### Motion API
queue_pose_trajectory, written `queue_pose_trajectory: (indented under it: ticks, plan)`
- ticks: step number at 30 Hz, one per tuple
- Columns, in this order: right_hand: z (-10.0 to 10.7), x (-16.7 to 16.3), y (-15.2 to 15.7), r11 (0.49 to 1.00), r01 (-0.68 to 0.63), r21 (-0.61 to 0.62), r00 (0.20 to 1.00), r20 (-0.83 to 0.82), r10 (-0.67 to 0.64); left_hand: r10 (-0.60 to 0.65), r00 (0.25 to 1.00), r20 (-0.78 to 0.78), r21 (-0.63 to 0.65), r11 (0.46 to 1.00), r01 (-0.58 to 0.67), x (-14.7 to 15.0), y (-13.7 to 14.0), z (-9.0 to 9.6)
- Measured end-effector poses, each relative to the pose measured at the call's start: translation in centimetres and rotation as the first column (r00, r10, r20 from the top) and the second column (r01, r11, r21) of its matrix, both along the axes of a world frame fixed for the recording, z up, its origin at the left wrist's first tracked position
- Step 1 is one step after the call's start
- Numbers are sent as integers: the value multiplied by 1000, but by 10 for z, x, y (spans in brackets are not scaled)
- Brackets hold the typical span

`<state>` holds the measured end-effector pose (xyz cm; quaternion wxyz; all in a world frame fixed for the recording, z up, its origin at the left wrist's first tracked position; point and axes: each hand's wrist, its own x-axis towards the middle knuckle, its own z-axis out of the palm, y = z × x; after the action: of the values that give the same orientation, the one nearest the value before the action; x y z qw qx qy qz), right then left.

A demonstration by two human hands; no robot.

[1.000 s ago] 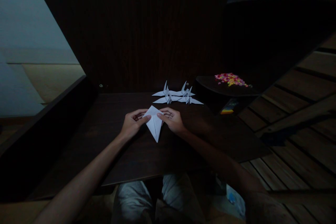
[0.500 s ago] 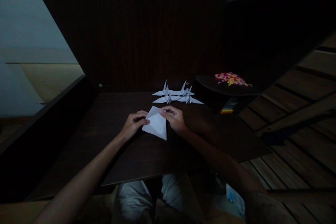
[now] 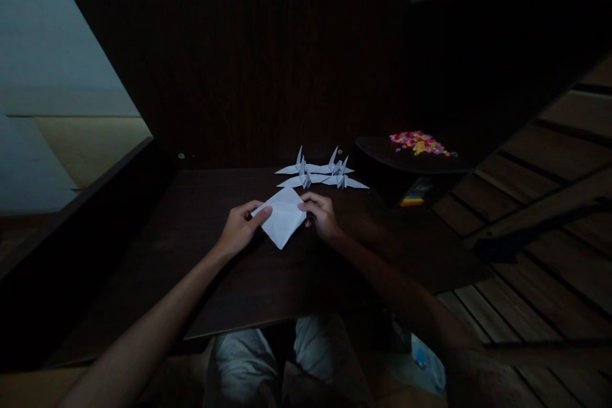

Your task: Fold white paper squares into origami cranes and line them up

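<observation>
Between my two hands is a folded piece of white paper (image 3: 283,220), roughly diamond-shaped, with one corner pointing toward me. My left hand (image 3: 240,224) pinches its left corner, thumb on top and fingers underneath. At the right corner my right hand (image 3: 322,213) grips the paper the same way, thumb over the edge. Just beyond the paper stand several white origami cranes (image 3: 306,180) in two rows, wings spread and touching or overlapping. The paper's far corner comes close to the nearer row.
The dark wooden desk (image 3: 215,293) has a raised side board (image 3: 86,210) at left and a tall back panel (image 3: 248,64). On a rounded shelf (image 3: 377,148) at right lies a pile of small colourful pieces (image 3: 421,143). A slatted wooden floor (image 3: 540,236) shows beyond.
The paper has turned from a slanted kite-like shape to a more even diamond. My right hand has shifted from its upper edge to its right corner.
</observation>
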<state>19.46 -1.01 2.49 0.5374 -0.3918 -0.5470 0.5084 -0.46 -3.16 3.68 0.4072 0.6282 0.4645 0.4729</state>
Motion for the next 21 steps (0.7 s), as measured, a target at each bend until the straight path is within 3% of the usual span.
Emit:
queue_pose_trajectory:
  ticks: [4, 8, 11, 15, 18, 21]
  plan:
    - [2, 0, 1, 999, 47, -26, 995, 86, -44, 70, 998, -9, -2, 998, -70, -4, 4, -1]
    - [-4, 0, 9, 994, 78, 80, 990, 115, -87, 60, 998, -6, -71, 996, -61, -9, 11, -5]
    - [-10, 4, 14, 992, 33, 118, 960, 273, -64, 26, 1000, -6, -98, 995, -27, -12, 15, -12]
    - [-14, 9, 15, 984, -66, 166, 813, 580, -43, -26, 974, -225, 55, 998, 39, -20, 17, -18]
    - [-13, 12, 13, 965, -157, 209, 649, 758, -59, -29, 860, -510, 164, 978, 131, -26, 19, -18]
    - [-12, 14, 12, 910, -291, 295, 523, 846, -107, -71, 754, -653, 188, 949, 252, -32, 22, -18]
